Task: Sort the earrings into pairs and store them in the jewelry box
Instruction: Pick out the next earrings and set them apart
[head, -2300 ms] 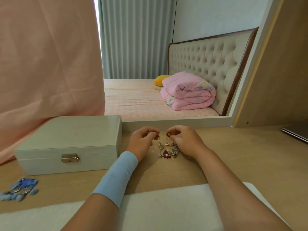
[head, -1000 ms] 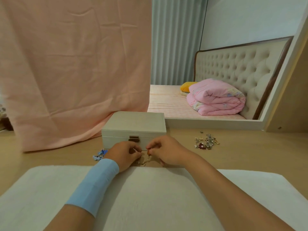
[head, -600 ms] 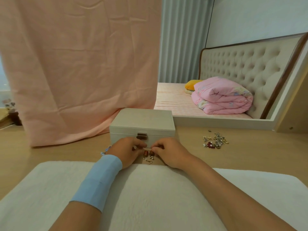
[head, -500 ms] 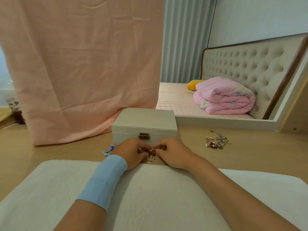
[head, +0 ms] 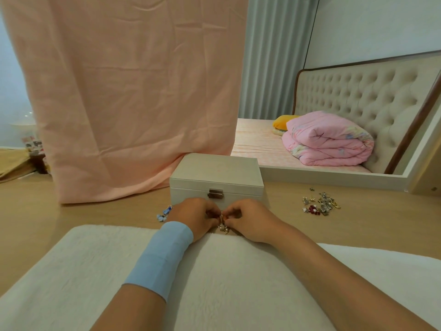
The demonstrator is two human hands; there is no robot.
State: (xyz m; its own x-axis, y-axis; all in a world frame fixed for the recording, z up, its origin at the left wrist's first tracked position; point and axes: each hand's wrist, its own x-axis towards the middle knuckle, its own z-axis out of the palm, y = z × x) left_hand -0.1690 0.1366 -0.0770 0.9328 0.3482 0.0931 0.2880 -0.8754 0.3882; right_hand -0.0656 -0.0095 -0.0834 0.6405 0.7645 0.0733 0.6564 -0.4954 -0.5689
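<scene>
Head camera gives me both hands meeting just in front of the jewelry box [head: 216,174], over the far edge of the white fleecy mat [head: 71,271] that covers the near side of the desk [head: 365,225]. My left hand [head: 194,215], with a light blue band [head: 162,256] round its wrist, has its fingers curled in, thumb and forefinger pinched together. My right hand [head: 249,220] is curled the same way, its fingertips almost touching those of the left. Between them they hold the small earrings [head: 223,226], which hang down to the mat's far edge. Whether that is one piece or two I cannot tell at this size. The box is cream, lid down, metal clasp [head: 215,194] facing me, and it stands toward the middle of the desk's far edge. A loose heap of earrings [head: 321,206], silver, gold and dark red, lies on the bare wood to the right of the box, well apart from my hands. A few blue earrings [head: 163,215] lie just left of my left hand, partly hidden by it. A pink cloth [head: 131,91] hangs down onto the desk's far left side, touching the box's left rear. Behind the far edge, inside a white frame [head: 334,179], I see a bed with a folded pink quilt [head: 329,139].
</scene>
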